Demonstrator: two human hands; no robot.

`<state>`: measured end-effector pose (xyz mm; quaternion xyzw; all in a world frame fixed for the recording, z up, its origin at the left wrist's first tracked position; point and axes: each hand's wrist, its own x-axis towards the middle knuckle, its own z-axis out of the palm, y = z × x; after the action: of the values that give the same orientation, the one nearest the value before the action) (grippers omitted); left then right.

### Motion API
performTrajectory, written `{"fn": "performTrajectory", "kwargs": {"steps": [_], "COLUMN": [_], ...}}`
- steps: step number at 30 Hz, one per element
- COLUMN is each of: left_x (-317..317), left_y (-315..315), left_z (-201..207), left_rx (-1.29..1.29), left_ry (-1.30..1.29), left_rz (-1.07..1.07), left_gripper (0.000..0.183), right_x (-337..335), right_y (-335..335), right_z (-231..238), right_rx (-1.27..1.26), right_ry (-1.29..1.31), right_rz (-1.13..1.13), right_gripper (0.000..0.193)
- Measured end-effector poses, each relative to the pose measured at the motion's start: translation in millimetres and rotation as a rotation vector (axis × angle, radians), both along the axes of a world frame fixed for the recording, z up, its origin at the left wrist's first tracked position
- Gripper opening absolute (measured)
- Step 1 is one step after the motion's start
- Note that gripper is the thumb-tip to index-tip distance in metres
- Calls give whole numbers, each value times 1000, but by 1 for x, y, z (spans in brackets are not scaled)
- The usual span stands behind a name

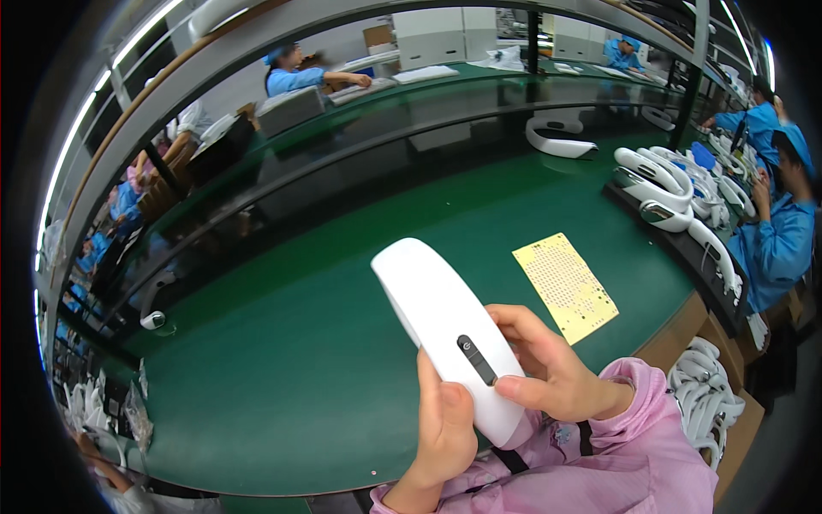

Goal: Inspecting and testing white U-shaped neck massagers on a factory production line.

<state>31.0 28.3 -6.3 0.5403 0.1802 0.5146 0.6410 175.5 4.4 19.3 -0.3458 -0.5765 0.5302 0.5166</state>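
Observation:
A long white plastic device with rounded ends and a dark oval button panel is tilted above the green table, its far end pointing up and left. My left hand grips the near part from the left side, thumb toward me. On the other side my right hand holds it, with the thumb tip beside the lower end of the button panel and the fingers along the right edge. The device's underside is hidden. To the right of my hands lies a yellow sheet covered with small round dots.
A black tray of white curved devices stands at the right edge of the green table. Below it is a cardboard box of white parts. Another curved device lies at the back. Plastic bags sit far left. Co-workers work around.

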Motion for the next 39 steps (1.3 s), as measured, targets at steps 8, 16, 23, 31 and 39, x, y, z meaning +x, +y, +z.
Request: {"fn": "performTrajectory", "kwargs": {"steps": [8,16,23,31,39], "left_x": [3,4,8,5,3], "left_y": [-11,-14,-11,-3,-3], "left_z": [11,-3,4,-5,-13], "left_rx": [14,-49,-81,-46,78], "left_ry": [28,46,-6,42,-2], "left_rz": [-59,-47,-69,-89,-113], "left_gripper": [64,74,75,79,85], "right_x": [-9,-13,-18,-8,-9], "right_y": [-17,-19,-12,-10,-14], "right_z": [-2,-13,-9,-9,-14], "right_rx": [-54,-11,-12,-9,29], "right_ry": [134,126,286,205,177], "right_rz": [-71,-195,-177,-99,-90], "right_gripper": [69,68,64,71,72]}}
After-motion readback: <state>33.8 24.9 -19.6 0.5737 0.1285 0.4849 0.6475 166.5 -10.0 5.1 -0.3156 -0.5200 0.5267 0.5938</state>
